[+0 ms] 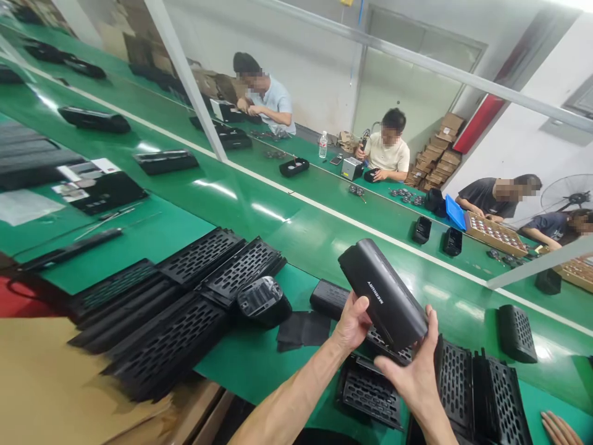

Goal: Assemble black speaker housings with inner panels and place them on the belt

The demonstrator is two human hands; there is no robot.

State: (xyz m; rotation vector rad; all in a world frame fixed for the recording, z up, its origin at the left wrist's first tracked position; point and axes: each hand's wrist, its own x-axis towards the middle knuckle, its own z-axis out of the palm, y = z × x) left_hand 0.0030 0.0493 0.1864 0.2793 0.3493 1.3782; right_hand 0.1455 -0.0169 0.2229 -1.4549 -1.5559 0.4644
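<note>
A black speaker-like housing (382, 290) with "MERKURY" lettering is held tilted in the air over the green bench. My left hand (353, 321) grips its lower left side, the thumb on the front near the lettering. At its right end my right hand (419, 364) holds the corner between spread thumb and fingers. Perforated black grilles (373, 392) lie just beneath the hands. Beside my left hand are another black housing (328, 296), thin black sheets (303, 329) and a black part with a shiny face (263, 301).
Stacked grilles (171, 346) spread to the left, near a cardboard box (55, 383). A green conveyor (301, 232) carries housings past the bench. Several people work across it; one person's hand (560, 428) rests at the lower right. Metal posts (185, 80) stand beyond.
</note>
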